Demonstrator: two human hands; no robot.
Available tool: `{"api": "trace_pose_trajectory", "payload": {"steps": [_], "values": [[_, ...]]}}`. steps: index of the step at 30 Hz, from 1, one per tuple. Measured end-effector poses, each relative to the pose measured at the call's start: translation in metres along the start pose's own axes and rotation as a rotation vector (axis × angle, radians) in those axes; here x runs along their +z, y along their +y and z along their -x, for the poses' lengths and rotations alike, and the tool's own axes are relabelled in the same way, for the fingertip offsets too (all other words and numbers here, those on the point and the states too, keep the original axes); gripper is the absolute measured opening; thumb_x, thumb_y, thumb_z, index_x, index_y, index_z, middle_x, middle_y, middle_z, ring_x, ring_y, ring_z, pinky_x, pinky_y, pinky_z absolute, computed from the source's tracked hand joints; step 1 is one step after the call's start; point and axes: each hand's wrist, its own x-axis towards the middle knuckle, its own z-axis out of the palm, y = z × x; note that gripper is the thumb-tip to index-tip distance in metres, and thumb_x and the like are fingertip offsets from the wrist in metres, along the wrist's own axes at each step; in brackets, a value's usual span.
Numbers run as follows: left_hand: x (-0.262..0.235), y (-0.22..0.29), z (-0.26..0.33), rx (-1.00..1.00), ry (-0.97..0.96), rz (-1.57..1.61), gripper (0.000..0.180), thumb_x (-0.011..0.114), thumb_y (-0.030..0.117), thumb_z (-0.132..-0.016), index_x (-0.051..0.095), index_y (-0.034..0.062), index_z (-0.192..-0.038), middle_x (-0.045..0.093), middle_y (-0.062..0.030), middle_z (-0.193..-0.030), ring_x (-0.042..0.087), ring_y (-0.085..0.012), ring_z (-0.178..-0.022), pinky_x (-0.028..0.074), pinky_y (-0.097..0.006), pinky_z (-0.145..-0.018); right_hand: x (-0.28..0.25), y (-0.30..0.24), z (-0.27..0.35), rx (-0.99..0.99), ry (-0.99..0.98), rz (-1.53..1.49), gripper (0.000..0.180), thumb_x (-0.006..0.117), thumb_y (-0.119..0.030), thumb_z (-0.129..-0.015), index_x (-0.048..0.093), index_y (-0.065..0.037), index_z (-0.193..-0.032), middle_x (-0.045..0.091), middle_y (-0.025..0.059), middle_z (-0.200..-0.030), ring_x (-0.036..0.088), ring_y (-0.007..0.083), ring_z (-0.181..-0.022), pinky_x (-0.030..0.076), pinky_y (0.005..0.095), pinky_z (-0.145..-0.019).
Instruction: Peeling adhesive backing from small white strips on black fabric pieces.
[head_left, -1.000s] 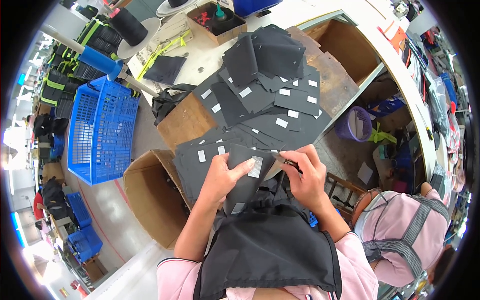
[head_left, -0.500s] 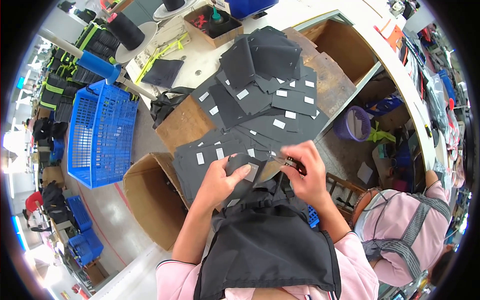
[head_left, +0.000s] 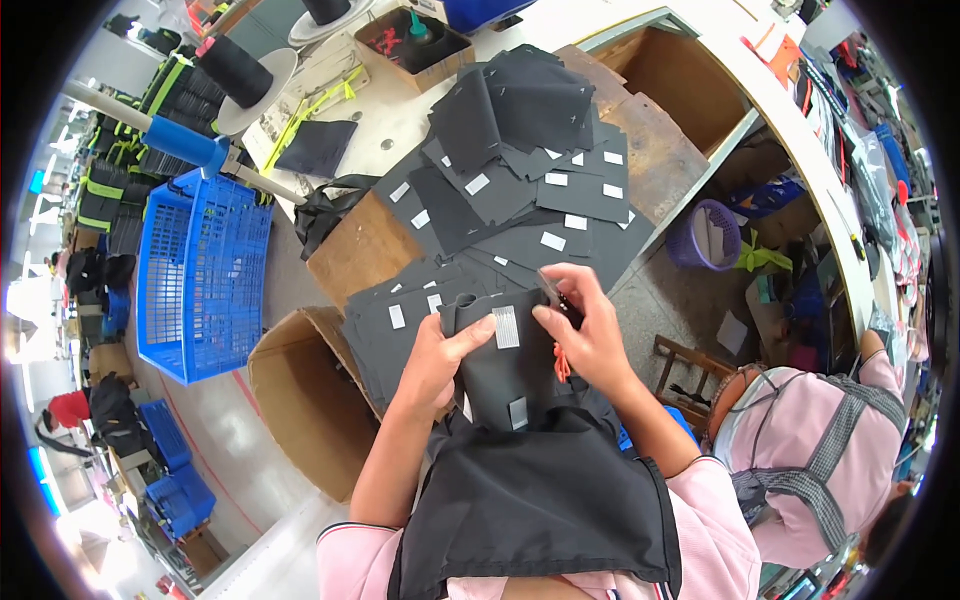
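A dark grey fabric piece (head_left: 500, 378) with white labels hangs upright in front of my apron, its top edge curled. My left hand (head_left: 438, 362) is closed on its left side, the thumb lying next to the upper label (head_left: 508, 328). At the upper right corner of the fabric, my right hand (head_left: 590, 335) is closed around small thread snips (head_left: 550, 290). An orange cord (head_left: 562, 364) dangles below that hand. The snips' blades are partly hidden by fingers and close to the fabric edge; whether they touch it I cannot tell.
Stacks of labelled grey fabric pieces (head_left: 500, 190) cover the table ahead. An open cardboard box (head_left: 305, 400) and a blue crate (head_left: 205, 285) stand left. On the right are a purple basket (head_left: 704, 235) and a person in pink (head_left: 810, 450), seated close by.
The fabric piece has been raised and spread flatter, so both its labels show. My right hand has moved slightly left and up, against the fabric's corner. The orange cord has come into view.
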Motion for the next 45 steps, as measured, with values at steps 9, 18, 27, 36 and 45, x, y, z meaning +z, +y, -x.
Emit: {"api": "trace_pose_trajectory", "payload": {"steps": [9,18,27,36,45], "values": [[0.009,0.004,0.006,0.037,0.038,-0.058,0.025,0.067,0.015,-0.082,0.060,-0.0015,-0.099,0.064,-0.0061,-0.089,0.060,-0.0119,-0.078,0.049,-0.026,-0.070,0.001,0.002,0.020,-0.751,0.234,0.803,0.032,0.071,-0.007,-0.067,0.061,-0.006,-0.097,0.054,0.0079,-0.081,0.056,0.0229,-0.062,0.044,0.0318,-0.053],[0.006,0.001,0.006,0.060,0.029,-0.068,0.024,0.067,0.015,-0.082,0.061,-0.0013,-0.098,0.064,-0.0061,-0.087,0.060,-0.0107,-0.074,0.049,-0.023,-0.066,0.003,0.007,0.017,-0.805,0.256,0.784,0.028,0.071,-0.004,-0.067,0.063,-0.005,-0.093,0.054,0.0080,-0.076,0.056,0.0233,-0.061,0.045,0.0321,-0.053],[0.004,0.003,0.006,0.059,0.014,-0.080,0.021,0.066,0.013,-0.082,0.061,-0.0015,-0.096,0.064,-0.0048,-0.085,0.059,-0.0095,-0.073,0.049,-0.023,-0.065,0.002,0.003,0.019,-0.791,0.254,0.811,0.032,0.072,-0.005,-0.064,0.062,-0.006,-0.095,0.055,0.0062,-0.078,0.055,0.0219,-0.061,0.045,0.0307,-0.054],[0.005,0.005,0.008,0.068,0.023,-0.108,0.018,0.065,0.014,-0.083,0.062,0.0000,-0.094,0.063,-0.0030,-0.083,0.057,-0.0084,-0.071,0.047,-0.023,-0.064,0.007,0.001,0.024,-0.768,0.245,0.811,0.031,0.071,-0.005,-0.066,0.062,-0.006,-0.095,0.054,0.0064,-0.078,0.056,0.0216,-0.060,0.045,0.0300,-0.052],[0.004,0.004,0.009,0.095,-0.008,-0.146,0.015,0.065,0.014,-0.084,0.063,0.0009,-0.092,0.063,-0.0010,-0.080,0.056,-0.0074,-0.070,0.046,-0.022,-0.064,0.009,0.001,0.023,-0.781,0.260,0.823,0.029,0.071,-0.005,-0.066,0.062,-0.005,-0.094,0.054,0.0066,-0.076,0.056,0.0208,-0.059,0.045,0.0302,-0.052]]}}
